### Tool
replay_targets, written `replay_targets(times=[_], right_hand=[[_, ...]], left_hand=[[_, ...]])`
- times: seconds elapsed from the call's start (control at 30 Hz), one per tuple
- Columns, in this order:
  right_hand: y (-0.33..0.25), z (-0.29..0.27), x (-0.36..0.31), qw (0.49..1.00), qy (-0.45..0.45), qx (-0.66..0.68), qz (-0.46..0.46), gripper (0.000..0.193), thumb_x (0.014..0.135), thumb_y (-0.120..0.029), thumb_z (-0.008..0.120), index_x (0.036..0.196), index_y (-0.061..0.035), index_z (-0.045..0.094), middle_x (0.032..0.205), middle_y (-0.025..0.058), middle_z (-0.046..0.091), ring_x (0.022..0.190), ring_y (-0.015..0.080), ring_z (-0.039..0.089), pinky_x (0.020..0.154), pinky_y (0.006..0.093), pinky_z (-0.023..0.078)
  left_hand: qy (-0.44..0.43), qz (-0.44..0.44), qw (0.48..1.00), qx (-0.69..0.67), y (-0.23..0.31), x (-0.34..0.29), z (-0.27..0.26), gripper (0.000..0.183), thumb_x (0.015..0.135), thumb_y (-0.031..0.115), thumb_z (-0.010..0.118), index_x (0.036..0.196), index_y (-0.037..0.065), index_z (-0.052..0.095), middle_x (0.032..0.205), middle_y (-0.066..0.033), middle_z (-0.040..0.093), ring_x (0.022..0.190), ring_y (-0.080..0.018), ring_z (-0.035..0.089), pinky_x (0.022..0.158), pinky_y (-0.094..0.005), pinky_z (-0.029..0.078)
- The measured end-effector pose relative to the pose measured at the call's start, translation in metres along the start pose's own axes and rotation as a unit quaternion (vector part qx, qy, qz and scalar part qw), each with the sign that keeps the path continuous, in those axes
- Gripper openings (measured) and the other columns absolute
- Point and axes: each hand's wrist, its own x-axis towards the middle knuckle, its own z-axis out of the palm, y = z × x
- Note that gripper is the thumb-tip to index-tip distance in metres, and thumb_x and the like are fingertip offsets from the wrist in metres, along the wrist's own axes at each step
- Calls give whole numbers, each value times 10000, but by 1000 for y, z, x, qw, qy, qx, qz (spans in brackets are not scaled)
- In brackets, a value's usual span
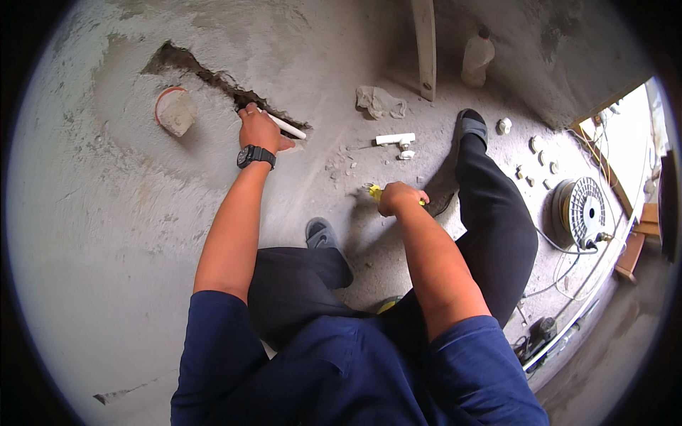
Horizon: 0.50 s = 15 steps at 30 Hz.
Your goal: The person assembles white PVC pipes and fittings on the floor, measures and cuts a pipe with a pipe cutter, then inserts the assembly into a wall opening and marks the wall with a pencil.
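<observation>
My left hand, with a black watch on the wrist, reaches up to a rough channel cut in the plastered wall. Its fingers are closed around a short white plastic pipe that lies along the channel's lower end. Part of the pipe is hidden behind the hand. Lower and to the right, over the floor, my right hand is closed on a yellow tool. Yellow shows on both sides of the fist, but its kind is not clear. A white pipe tee piece lies on the floor beyond that hand.
An orange-rimmed round pipe stub juts from the wall. Crumpled cloth, a wooden post and a plastic bottle are at the back. Rubble, a cable reel and loose cords lie right. My sandalled feet stand apart.
</observation>
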Motion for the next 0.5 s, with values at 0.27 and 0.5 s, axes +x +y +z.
replay_targets(times=[0.27, 0.5], right_hand=[[-13, 0, 2, 998, 53, 20, -26, 492, 837, -209, 669, 1313, -86, 676, 1373, 132, 648, 1248, 345, 634, 1010, 710, 424], [-26, 9, 26, 989, 104, 37, -95, 499, 819, -261, 678, 1293, -105, 675, 1340, 153, 664, 1214, 376, 648, 994, 693, 444]], left_hand=[[-21, -68, 996, -57, 7, 4, -8, 850, 602, 147, 933, 1262, 5, 417, 1323, -231, 531, 1170, -393, 626, 954, -439, 572], [-11, -27, 999, 39, 4, 1, -3, 909, 540, 128, 999, 1267, -41, 482, 1354, -227, 530, 1097, -391, 675, 944, -397, 598]])
